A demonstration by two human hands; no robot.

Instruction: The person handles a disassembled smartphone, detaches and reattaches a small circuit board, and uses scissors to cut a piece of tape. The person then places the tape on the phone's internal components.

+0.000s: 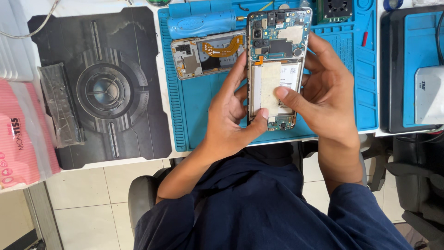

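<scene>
I hold an opened smartphone (275,51) upright over the blue work mat (194,111), its back removed so the circuit board and pale battery show. My left hand (229,118) grips its lower left edge, thumb on the bottom of the battery. My right hand (323,92) grips the right side, thumb pressing the middle of the battery. A second opened phone frame (203,55) with an orange flex cable lies on the mat, just left of the held phone.
A blue cylindrical tool (201,23) lies at the mat's top. A dark patterned mat (101,88) and a grey strip (60,106) sit to the left, with a pink tissue pack (21,143) at the far left. A black tray holding a blue mat and a grey device (428,95) stands on the right.
</scene>
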